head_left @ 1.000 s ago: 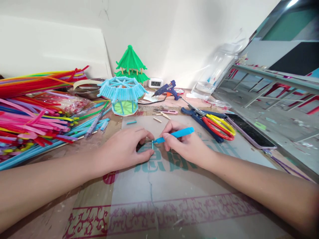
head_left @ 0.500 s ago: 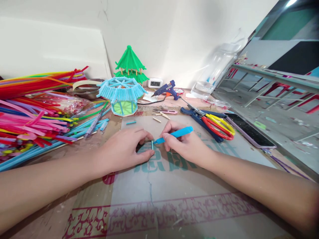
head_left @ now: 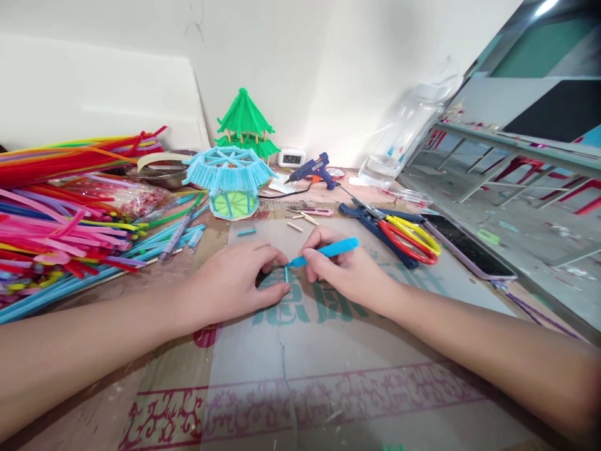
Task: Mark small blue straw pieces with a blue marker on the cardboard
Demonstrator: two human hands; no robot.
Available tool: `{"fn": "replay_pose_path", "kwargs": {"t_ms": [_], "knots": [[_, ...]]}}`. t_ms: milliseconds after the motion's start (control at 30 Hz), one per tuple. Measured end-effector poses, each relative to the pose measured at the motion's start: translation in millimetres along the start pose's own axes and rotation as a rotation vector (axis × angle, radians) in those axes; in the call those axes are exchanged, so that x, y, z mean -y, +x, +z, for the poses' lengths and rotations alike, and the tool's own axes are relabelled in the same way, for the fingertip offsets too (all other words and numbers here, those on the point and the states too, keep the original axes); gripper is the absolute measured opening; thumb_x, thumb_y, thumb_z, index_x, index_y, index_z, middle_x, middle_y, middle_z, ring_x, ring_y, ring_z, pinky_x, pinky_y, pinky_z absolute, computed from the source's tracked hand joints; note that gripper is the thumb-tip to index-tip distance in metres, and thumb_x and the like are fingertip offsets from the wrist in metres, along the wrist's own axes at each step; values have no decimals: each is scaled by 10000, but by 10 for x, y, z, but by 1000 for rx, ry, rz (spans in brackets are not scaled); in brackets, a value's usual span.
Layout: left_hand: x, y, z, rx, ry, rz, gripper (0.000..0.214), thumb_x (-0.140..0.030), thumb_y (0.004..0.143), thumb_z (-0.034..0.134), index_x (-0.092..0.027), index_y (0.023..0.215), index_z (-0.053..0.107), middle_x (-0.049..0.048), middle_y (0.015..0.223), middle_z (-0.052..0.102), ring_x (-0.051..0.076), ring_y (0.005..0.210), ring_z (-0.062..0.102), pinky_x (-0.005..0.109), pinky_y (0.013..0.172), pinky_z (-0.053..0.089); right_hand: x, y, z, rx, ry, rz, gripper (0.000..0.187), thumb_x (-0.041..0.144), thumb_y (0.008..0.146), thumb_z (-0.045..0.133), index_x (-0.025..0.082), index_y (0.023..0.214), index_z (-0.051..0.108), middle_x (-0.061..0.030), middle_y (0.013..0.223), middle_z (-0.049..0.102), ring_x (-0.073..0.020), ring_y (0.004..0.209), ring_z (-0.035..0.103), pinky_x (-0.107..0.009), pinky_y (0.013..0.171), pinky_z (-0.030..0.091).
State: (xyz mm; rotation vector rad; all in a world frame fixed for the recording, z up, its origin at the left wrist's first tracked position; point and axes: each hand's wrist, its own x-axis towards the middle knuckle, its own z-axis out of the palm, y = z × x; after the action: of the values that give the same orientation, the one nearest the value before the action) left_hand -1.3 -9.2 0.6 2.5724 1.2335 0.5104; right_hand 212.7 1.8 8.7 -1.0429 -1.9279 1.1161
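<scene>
Between the thumb and index finger of my left hand [head_left: 239, 279] a short wooden stick [head_left: 286, 274], partly coloured blue, is held by its two ends. My right hand [head_left: 335, 266] grips a blue marker pen [head_left: 331, 250], whose tip touches the stick near its upper end. Beyond my hands lies a blue-coloured stick [head_left: 246, 232], and to its right are several plain wooden sticks [head_left: 295, 227]. All of this is over the translucent sheet [head_left: 253, 357] printed with green characters and a red border.
Bundles of coloured pipe cleaners [head_left: 61, 232] crowd the left. A blue pavilion model [head_left: 230, 178] and a green-roofed one [head_left: 244, 119] stand at the back, near a glue gun [head_left: 312, 169] and a clock [head_left: 292, 158]. Scissors [head_left: 408, 238] and a phone [head_left: 469, 246] lie right.
The marker tip has moved slightly up and left along the stick, toward its upper end. My left hand has stayed in place.
</scene>
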Motion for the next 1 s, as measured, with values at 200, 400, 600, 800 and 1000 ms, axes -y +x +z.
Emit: {"fn": "replay_pose_path", "kwargs": {"t_ms": [200, 400, 600, 800, 1000], "knots": [[15, 7, 12, 5, 4, -13, 323, -454, 877, 607, -209, 1083, 651, 11, 873, 622, 186, 778, 581, 295, 634, 380, 25, -40, -17, 90, 17, 42, 109, 268, 886, 530, 210, 797, 502, 38, 548, 583, -113, 478, 491, -226, 454, 363], [-3, 3, -5, 3, -4, 0, 284, -432, 872, 618, -210, 1045, 656, 10, 875, 626, 185, 791, 588, 296, 647, 394, 38, -33, -8, 34, 4, 26, 109, 267, 868, 556, 209, 791, 505, 39, 566, 580, -118, 504, 516, -236, 485, 381], [29, -15, -8, -49, -107, 20, 271, -294, 928, 533, -210, 1158, 649, 29, 940, 675, 176, 821, 615, 285, 679, 439, 47, -30, -13, 27, 8, 49, 99, 259, 862, 561, 205, 793, 513, 54, 556, 559, -102, 494, 490, -221, 473, 362], [63, -3, -8, -58, -132, 102, 244, -218, 950, 509, -240, 1048, 731, 40, 1000, 687, 178, 890, 643, 276, 725, 460, 48, -34, -13, 35, 19, 44, 105, 249, 861, 560, 204, 784, 504, 59, 553, 554, -83, 462, 447, -204, 433, 328], [56, -12, -17, -36, -97, 105, 234, -227, 959, 510, -216, 1044, 728, 48, 964, 672, 180, 872, 637, 275, 715, 461, 65, -79, -25, 155, 44, 65, 120, 259, 852, 578, 209, 775, 500, 52, 545, 569, -98, 486, 495, -208, 456, 369]]}}
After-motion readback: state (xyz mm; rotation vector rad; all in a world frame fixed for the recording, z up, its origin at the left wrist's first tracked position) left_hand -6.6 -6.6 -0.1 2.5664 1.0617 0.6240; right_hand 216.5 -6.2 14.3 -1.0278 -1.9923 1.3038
